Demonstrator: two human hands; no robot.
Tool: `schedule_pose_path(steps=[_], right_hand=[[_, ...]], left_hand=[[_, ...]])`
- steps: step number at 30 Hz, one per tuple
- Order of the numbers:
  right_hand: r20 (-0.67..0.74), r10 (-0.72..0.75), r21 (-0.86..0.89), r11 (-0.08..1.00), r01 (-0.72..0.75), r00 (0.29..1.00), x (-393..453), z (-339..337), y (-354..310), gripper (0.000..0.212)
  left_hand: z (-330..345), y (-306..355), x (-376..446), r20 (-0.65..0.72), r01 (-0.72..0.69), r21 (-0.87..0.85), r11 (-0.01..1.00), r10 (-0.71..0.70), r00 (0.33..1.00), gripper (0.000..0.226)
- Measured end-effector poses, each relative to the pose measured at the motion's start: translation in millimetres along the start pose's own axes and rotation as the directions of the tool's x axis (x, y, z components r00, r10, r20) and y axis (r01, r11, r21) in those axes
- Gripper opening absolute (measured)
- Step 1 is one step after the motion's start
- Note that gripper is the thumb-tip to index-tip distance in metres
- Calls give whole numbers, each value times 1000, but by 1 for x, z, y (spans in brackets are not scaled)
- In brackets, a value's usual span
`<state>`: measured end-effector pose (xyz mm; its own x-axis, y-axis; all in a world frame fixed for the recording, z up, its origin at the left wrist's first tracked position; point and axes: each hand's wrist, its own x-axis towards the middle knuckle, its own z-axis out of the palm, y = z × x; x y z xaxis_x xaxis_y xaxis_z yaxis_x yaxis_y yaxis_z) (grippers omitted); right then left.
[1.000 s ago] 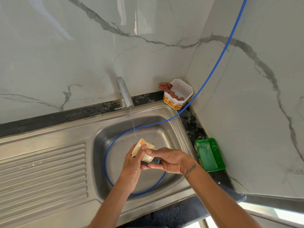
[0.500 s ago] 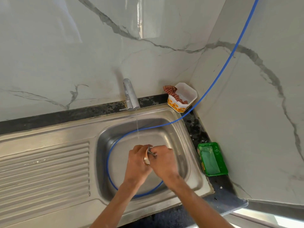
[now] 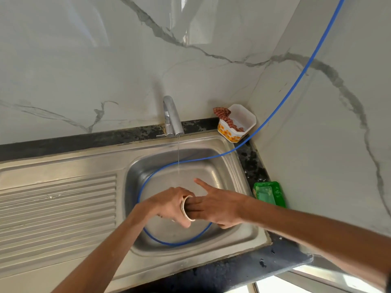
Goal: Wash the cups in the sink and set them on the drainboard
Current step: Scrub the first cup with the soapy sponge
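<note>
Left of the steel sink (image 3: pixel 237 178), the ribbed drainboard (image 3: pixel 57 210) holds no cup you can see. Over the basin, your left hand (image 3: pixel 169 205) grips a pale, smooth cup (image 3: pixel 184 208); your right hand (image 3: pixel 218 205) pushes straight fingers inside. Washing continues; setting down remains.

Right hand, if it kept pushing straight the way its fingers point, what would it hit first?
The right hand has fingers already inside the cup, which the left hand grips on its side. Pushed further leftward, they would most likely meet the cup's inner bottom first, though its depth is hidden.
</note>
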<state>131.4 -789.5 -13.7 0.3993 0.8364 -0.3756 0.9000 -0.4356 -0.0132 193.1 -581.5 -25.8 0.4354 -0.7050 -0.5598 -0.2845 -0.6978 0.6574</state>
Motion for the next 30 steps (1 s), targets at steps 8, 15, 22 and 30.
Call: schedule_pose_path(steps=[8,15,22,30], right_hand=[[84,477,775,520,-358,875,36,-5,-39,44],[415,604,680,-703,209,680,57,-35,-67,34],[543,547,414,-835,363,637,65,-39,-75,33],[548,653,749,-661,40,522,56,-51,-87,57]], left_hand=[[-14,-10,-8,-89,122,29,992,-119,989,40],[64,-31,-22,-717,40,203,978,121,686,46],[76,-35,-33,-636,-103,352,930,319,702,83],[60,-31,-30,-597,-177,364,914,375,709,60]])
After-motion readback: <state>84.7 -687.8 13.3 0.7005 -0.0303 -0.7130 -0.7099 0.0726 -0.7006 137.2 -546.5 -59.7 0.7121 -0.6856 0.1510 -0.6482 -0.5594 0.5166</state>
